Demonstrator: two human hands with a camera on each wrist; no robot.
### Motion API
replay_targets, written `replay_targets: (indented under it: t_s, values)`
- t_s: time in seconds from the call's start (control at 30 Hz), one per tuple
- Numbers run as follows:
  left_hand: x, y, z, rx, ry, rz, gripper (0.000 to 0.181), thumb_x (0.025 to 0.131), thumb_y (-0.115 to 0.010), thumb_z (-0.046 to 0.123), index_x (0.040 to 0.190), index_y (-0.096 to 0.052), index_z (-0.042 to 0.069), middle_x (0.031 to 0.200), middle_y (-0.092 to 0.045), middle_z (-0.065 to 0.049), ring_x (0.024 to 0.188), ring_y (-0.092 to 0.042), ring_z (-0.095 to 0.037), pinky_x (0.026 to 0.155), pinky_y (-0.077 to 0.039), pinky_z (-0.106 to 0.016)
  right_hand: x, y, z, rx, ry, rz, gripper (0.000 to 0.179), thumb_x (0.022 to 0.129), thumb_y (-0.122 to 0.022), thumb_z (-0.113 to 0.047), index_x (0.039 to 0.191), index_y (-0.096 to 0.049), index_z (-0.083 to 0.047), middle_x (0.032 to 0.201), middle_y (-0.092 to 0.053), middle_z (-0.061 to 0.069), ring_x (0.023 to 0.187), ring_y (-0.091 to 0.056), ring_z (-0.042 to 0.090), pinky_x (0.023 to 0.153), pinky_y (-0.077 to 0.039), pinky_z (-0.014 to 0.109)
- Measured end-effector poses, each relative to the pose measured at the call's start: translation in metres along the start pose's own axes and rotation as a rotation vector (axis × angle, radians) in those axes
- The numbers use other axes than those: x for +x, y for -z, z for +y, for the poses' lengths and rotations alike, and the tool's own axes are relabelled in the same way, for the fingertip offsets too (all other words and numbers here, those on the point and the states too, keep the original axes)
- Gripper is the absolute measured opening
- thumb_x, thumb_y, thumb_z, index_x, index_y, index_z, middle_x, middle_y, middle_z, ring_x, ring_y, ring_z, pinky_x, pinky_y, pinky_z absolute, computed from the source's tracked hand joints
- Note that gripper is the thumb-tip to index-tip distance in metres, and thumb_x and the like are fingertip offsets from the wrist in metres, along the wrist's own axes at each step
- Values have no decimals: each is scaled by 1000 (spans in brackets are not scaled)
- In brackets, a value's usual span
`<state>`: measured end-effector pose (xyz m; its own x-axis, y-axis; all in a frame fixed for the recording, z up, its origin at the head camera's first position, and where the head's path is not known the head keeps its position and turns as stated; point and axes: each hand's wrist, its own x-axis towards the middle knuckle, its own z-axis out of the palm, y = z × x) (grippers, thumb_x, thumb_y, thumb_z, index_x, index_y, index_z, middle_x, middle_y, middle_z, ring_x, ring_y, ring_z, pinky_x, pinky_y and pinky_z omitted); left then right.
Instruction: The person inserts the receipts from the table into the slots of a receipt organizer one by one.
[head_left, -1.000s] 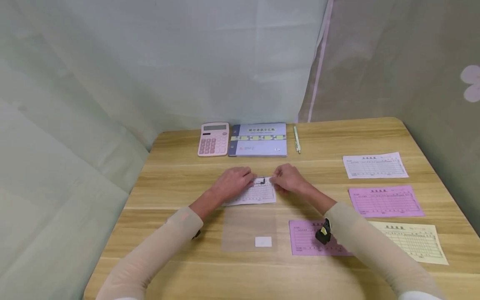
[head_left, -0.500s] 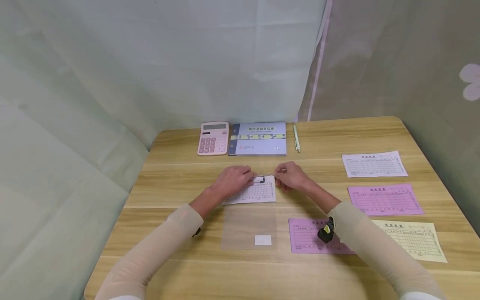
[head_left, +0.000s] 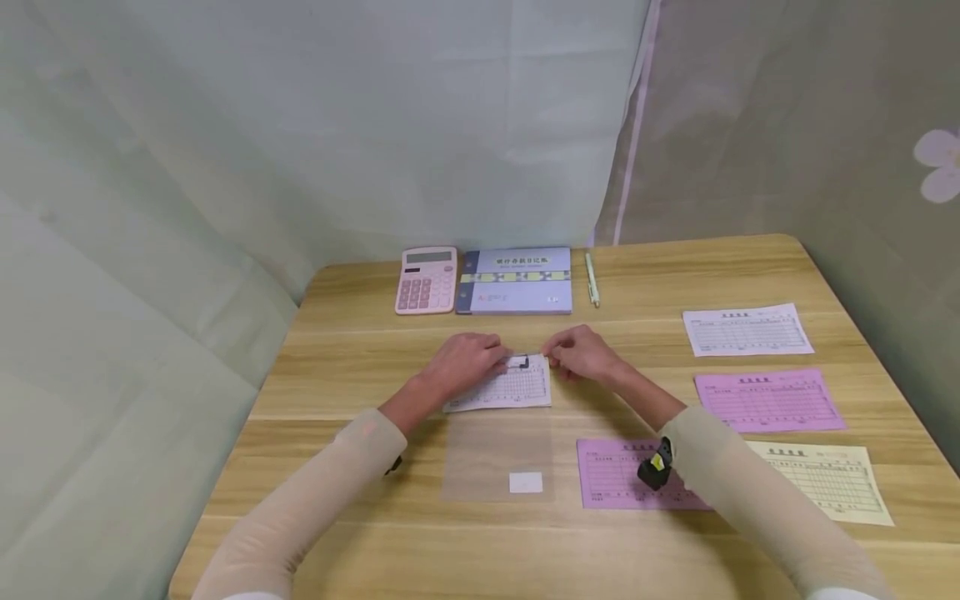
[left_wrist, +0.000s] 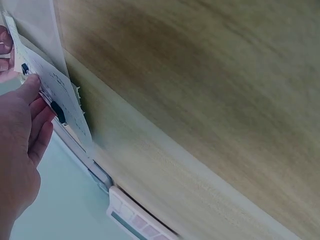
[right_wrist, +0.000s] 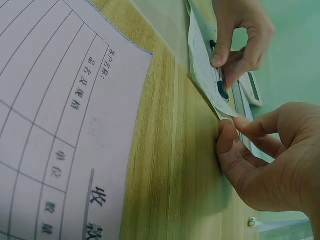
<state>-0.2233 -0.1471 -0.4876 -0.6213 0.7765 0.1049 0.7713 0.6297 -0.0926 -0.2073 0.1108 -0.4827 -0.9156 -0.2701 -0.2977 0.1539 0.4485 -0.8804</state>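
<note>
A white printed receipt slip (head_left: 510, 388) lies at the middle of the table, over the upper part of a clear plastic sheet (head_left: 480, 458). Along its top edge runs a fastener with black ends (right_wrist: 222, 90). My left hand (head_left: 468, 358) pinches the slip's top edge beside this fastener, thumb on top, as the right wrist view shows. At the top right corner, my right hand (head_left: 583, 353) pinches the slip between thumb and fingers. More paper layers show under the slip in the left wrist view.
Behind the hands lie a pink calculator (head_left: 426, 281), a blue ledger book (head_left: 517, 282) and a pen (head_left: 592, 280). To the right are a white slip (head_left: 747, 330), two pink slips (head_left: 771, 402) and a yellow slip (head_left: 828, 479). A curtain (head_left: 450, 125) hangs beyond the table.
My right hand has shifted slightly at the slip's top right corner, fingertips moving along the edge. My left hand has stayed in place.
</note>
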Motion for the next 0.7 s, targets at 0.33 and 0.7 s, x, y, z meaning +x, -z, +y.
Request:
replay_targets:
  t_s: [0.33, 0.7]
  values:
    - [1, 1, 1, 19, -1, -18, 28, 104, -72, 32, 125, -78, 16, 104, -72, 0, 84, -69, -13, 80, -60, -31, -2, 0, -1, -41, 47, -2, 27, 105, -56, -2, 123, -76, -1, 90, -70, 16, 66, -63, 21, 56, -55, 28]
    - [2, 2, 2, 42, 3, -38, 28, 104, -71, 33, 124, -78, 15, 103, -72, 0, 82, -69, -12, 79, -60, -29, -4, 1, -1, -73, 77, -20, 29, 102, -59, -6, 124, -78, -7, 79, -70, 16, 59, -57, 18, 50, -44, 25]
